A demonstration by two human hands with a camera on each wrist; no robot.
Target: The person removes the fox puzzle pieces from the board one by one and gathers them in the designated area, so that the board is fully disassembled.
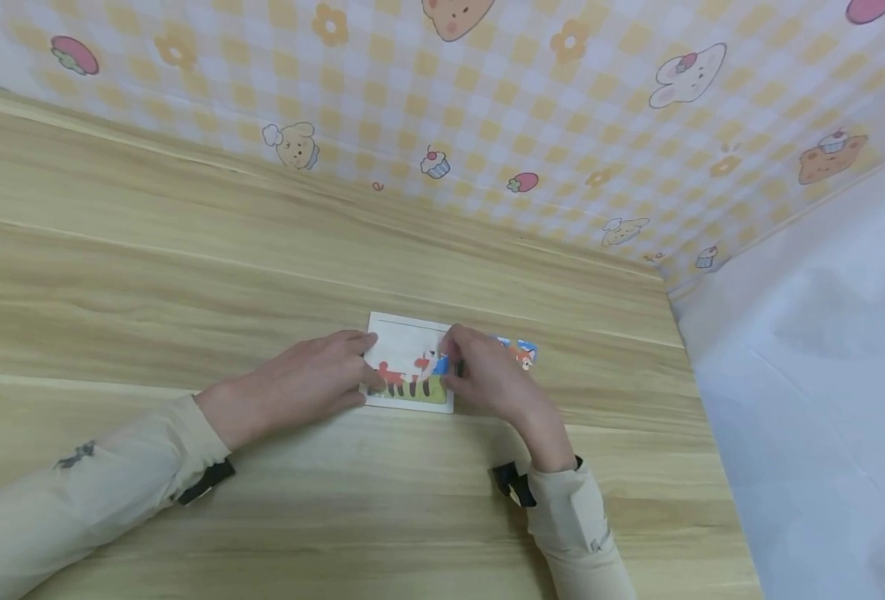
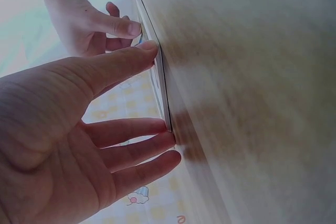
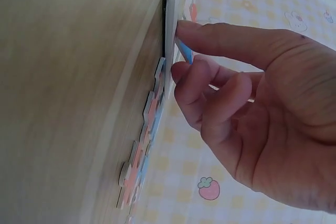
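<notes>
White-bordered, the puzzle board [image 1: 399, 338] lies at frame centre in the head view; the wooden tabletop [image 1: 382, 500] leaves room below, while loose pieces [image 1: 527, 354] limit the right side. Left wrist view: my left hand [image 2: 65, 135] rests, fingers spread, against the board's edge. Right wrist view: my right hand [image 3: 273, 114] pinches a blue piece [image 3: 185, 51], upper centre. I judge this step placement; next calls for alignment.

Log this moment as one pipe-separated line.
left grip: touches left edge of puzzle board | right grip: pinches blue piece at board | loose pieces: on table, right of board
</notes>
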